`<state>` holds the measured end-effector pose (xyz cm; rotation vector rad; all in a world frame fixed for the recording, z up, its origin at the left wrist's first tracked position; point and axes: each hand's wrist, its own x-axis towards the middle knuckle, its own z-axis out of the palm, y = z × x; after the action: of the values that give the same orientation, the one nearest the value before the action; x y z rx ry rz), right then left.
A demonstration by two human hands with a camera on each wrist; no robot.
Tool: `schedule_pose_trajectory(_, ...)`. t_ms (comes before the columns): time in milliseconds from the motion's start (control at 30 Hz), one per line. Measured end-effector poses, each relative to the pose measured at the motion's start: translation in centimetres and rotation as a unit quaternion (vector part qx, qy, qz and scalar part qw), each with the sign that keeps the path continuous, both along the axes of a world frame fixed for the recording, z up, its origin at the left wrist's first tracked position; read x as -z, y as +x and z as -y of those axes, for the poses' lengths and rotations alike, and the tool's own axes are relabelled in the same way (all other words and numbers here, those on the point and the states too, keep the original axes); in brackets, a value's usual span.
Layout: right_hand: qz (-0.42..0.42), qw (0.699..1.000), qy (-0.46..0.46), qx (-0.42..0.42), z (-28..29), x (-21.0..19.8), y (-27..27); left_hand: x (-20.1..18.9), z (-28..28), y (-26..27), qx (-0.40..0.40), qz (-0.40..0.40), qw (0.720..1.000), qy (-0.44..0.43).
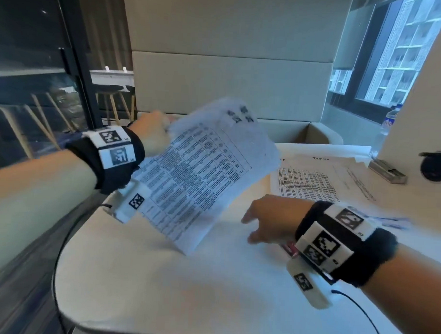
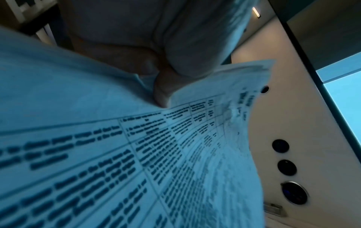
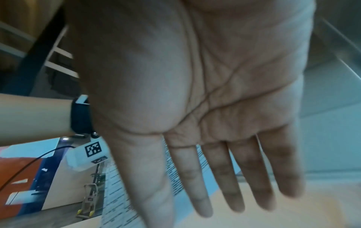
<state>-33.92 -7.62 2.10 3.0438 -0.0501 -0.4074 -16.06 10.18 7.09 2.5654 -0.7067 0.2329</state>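
Note:
My left hand (image 1: pixel 154 132) holds a printed sheet of paper (image 1: pixel 201 173) by its upper left edge, lifted and tilted above the white table (image 1: pixel 185 290). The sheet carries a table of small text. In the left wrist view the same sheet (image 2: pixel 136 154) fills the frame, and a thumb (image 2: pixel 164 92) presses on it. My right hand (image 1: pixel 262 218) hovers palm down over the table, just right of the sheet's lower corner. In the right wrist view its fingers (image 3: pixel 220 177) are straight and spread, holding nothing.
More printed sheets (image 1: pixel 314 180) lie on the table at the right. A metal stapler-like block (image 1: pixel 386 171) sits at the far right, beside a white panel with round dark sockets (image 1: pixel 435 165). A cushioned bench back (image 1: pixel 229 84) stands behind, a water bottle (image 1: pixel 388 122) by the window.

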Motion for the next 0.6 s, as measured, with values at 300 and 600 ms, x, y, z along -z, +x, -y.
schedule_pose_trajectory(300,-0.053,0.99,-0.112,0.07,4.9,-0.6,-2.0,0.3,2.8,-2.5,0.102,-0.052,0.971,0.209)
schedule_pose_trajectory(600,-0.135,0.983,-0.065,0.11,6.8,3.0,-2.4,8.3,9.3,-5.6,0.155,-0.036,0.921,0.356)
